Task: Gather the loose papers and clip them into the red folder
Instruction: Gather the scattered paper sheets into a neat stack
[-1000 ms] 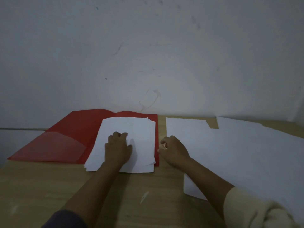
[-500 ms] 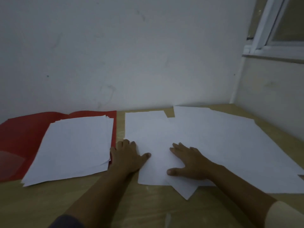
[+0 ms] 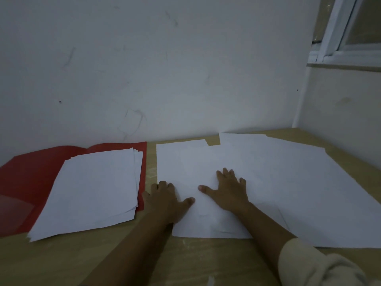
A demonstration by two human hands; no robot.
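Roughly halfway, I'd say; the red folder (image 3: 24, 178) lies open on the left of the counter (image 3: 123, 261), up against the wall, and a stack (image 3: 92, 193) of sheets already sits on its right half, a bit fanned out and hanging over the near edge; nothing is clipped yet as far as I can see. What's left is the spread of loose sheets (image 3: 278, 182) to the right of the folder, overlapping each other all the way toward the corner under the window (image 3: 350, 27).

Both hands are down on the nearest loose sheet, grasping nothing; my left hand (image 3: 167, 200) rests at its left edge with the thumb splayed onto the paper; my right hand (image 3: 228, 193) lies flat with fingers spread, just beside the left.

Hard to make out:
- it's dim and white on white, so I can't count the loose sheets
- no clip or fastener shows; it could be under the stack, I can't tell
- the folder's left end and the far-right sheets run out of frame
- whether my left fingertips are tucked under the sheet's edge, no idea
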